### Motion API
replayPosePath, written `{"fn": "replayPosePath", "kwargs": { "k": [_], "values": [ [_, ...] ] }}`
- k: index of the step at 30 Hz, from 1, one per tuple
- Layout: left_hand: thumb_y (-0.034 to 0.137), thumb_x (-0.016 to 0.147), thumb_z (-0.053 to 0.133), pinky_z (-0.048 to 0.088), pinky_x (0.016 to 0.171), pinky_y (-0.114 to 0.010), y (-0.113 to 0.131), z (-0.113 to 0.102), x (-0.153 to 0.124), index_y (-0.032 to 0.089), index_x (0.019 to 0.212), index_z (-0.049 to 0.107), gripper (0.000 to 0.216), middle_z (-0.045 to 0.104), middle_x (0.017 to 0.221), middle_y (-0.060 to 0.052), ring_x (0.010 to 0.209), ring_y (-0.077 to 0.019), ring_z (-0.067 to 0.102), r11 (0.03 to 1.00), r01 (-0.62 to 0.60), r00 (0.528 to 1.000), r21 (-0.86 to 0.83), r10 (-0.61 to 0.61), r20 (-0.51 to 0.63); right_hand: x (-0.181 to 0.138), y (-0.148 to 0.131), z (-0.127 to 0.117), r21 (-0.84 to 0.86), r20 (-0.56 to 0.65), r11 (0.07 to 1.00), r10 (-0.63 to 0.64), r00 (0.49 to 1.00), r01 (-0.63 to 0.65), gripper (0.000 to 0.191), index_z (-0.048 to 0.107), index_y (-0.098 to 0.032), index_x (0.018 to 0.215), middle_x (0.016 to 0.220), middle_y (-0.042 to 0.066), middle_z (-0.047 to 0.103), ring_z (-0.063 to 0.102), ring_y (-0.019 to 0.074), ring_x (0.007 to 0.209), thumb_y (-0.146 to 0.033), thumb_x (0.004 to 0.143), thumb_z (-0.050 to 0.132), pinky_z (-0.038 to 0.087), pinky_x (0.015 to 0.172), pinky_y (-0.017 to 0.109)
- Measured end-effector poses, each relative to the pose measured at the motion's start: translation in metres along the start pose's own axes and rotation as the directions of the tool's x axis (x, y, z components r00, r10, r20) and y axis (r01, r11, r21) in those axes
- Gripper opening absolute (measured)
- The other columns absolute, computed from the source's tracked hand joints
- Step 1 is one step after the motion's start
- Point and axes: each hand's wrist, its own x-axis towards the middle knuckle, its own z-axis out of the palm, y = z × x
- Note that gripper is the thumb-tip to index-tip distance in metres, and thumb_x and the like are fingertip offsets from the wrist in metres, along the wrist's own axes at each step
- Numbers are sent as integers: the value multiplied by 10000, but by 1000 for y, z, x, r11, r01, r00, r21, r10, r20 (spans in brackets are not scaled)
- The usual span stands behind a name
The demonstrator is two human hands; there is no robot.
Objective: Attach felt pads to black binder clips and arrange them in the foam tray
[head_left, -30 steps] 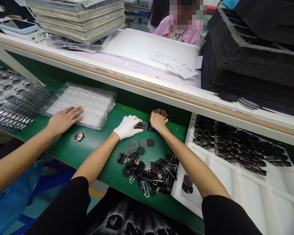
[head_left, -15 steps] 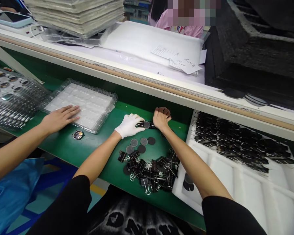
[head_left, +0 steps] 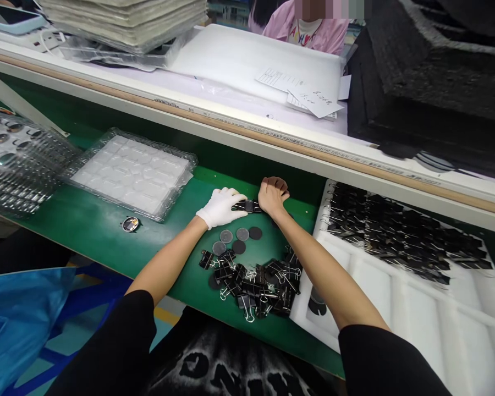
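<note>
My left hand (head_left: pixel 223 208), in a white glove, has its fingers closed at the left side of a small dark disc (head_left: pixel 249 206). A black binder clip (head_left: pixel 240 205) sits between those fingers and the disc. On the disc's other side my bare right hand (head_left: pixel 273 196) curls its fingers, with black clip parts showing beside it; the hand hides most of its grip. Several loose round discs (head_left: pixel 242 234), grey and black, lie just below my hands. A heap of black binder clips (head_left: pixel 256 286) with silver handles lies nearer my body.
A clear blister tray (head_left: pixel 132 170) with a white sheet lies left, near a watch-like round piece (head_left: pixel 130 224). Stacked trays (head_left: pixel 20 159) stand far left. A white foam tray (head_left: pixel 367 275) with rows of clips is at right. A shelf edge (head_left: pixel 214 124) crosses above; a person in pink sits beyond.
A co-worker's hand has left the blister tray at left. The disc between my hands shows less of its face, with the clips closer in around it. The view has shifted slightly.
</note>
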Motion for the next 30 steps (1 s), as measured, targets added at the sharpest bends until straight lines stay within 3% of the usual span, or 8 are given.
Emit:
{"fn": "replayPosePath", "kwargs": {
  "k": [10, 12, 15, 17, 20, 22, 25, 30],
  "values": [
    [576, 909, 643, 397, 1003, -451, 1, -1, -1, 294, 1327, 647, 504, 668, 1294, -78, 1193, -316, 580, 1000, 7, 1000, 18, -7, -30, -2, -10, -8, 97, 63, 994, 34, 997, -40, 401, 501, -222, 1213, 1449, 168, 416, 254, 331, 1437, -456, 1030, 231, 154, 1154, 616],
    [559, 923, 628, 417, 1009, -432, 1, -3, -1, 276, 1352, 633, 515, 690, 1275, -76, 1187, -302, 605, 998, 29, 998, -55, -32, -53, 0, -11, -16, 153, 92, 987, 33, 995, -46, 429, 513, -239, 1232, 1461, 157, 409, 251, 337, 1445, -498, 1026, 240, 154, 1159, 622],
    [546, 951, 576, 474, 937, -349, 0, -8, -1, 246, 1254, 678, 438, 752, 1153, -50, 1050, -241, 679, 953, 120, 987, -280, -145, -72, 0, -8, -33, 244, 163, 969, -78, 983, 37, 495, 594, -253, 1184, 1415, 129, 494, 392, 317, 1375, -531, 1036, 213, 280, 1139, 555],
    [575, 992, 474, 491, 833, -314, -1, -10, 0, 235, 1075, 718, 426, 777, 982, -35, 907, -215, 701, 907, 198, 966, -372, -244, -81, -5, -1, -43, 333, 279, 933, -235, 931, 136, 503, 663, -242, 1114, 1291, 101, 617, 540, 264, 1240, -528, 1042, 256, 395, 1080, 448],
    [590, 1050, 238, 473, 724, -327, 0, -12, 2, 231, 808, 686, 623, 721, 694, -39, 734, -221, 684, 882, 283, 932, -376, -346, -108, -14, 13, -49, 468, 432, 853, -450, 782, 233, 371, 701, -225, 1154, 1116, 57, 721, 653, 214, 1035, -504, 960, 552, 487, 966, 354],
    [574, 1059, 167, 466, 706, -344, 2, -12, 4, 236, 670, 634, 695, 670, 584, -52, 670, -232, 666, 874, 320, 918, -367, -382, -110, -19, 21, -46, 532, 458, 810, -520, 721, 246, 398, 712, -213, 1173, 1067, 46, 739, 669, 209, 970, -463, 864, 703, 501, 924, 346],
    [546, 1061, 172, 468, 720, -353, 5, -11, 6, 244, 552, 562, 709, 648, 548, -72, 645, -236, 651, 876, 337, 914, -345, -393, -106, -20, 27, -38, 579, 440, 782, -537, 720, 230, 407, 739, -183, 1121, 956, 42, 740, 667, 202, 883, -470, 834, 721, 507, 845, 336],
    [509, 1062, 200, 475, 750, -352, 4, -7, 5, 242, 571, 553, 661, 642, 566, -72, 662, -233, 657, 895, 328, 916, -302, -379, -128, -20, 27, -33, 594, 419, 773, -534, 735, 224, 428, 746, -161, 1106, 840, 28, 716, 645, 191, 789, -481, 823, 714, 497, 749, 316]
  ]
}}
